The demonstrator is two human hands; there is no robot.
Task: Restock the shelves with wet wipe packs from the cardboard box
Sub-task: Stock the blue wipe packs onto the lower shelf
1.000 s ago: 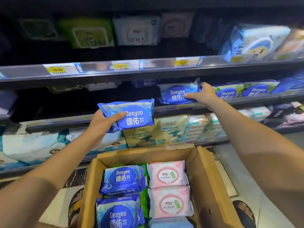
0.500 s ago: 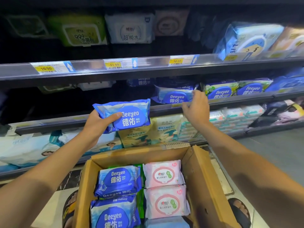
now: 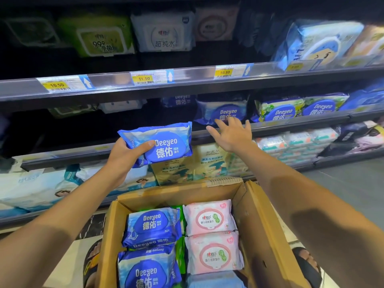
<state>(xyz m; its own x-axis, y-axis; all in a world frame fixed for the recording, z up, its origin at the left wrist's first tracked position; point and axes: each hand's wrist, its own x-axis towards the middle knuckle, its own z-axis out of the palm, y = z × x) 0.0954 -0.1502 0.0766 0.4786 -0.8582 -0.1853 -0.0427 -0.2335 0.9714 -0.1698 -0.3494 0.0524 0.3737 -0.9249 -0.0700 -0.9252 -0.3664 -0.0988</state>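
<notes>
Blue film, soft and probably slippery: your left hand (image 3: 124, 155) grips the Deeyeo wipe pack (image 3: 166, 142) by its end, your right hand (image 3: 233, 136) spread and empty.

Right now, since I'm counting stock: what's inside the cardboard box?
The box holds two blue packs on the left and two pink packs on the right. A green pack shows edge-on between them. Whatever lies beneath is covered.

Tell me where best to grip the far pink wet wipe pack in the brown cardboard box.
Probably from above, fingers hooked over its far edge: the far pink wet wipe pack lies flat, label up, with the near pink pack against its near edge and the brown cardboard box wall at its right.
</notes>
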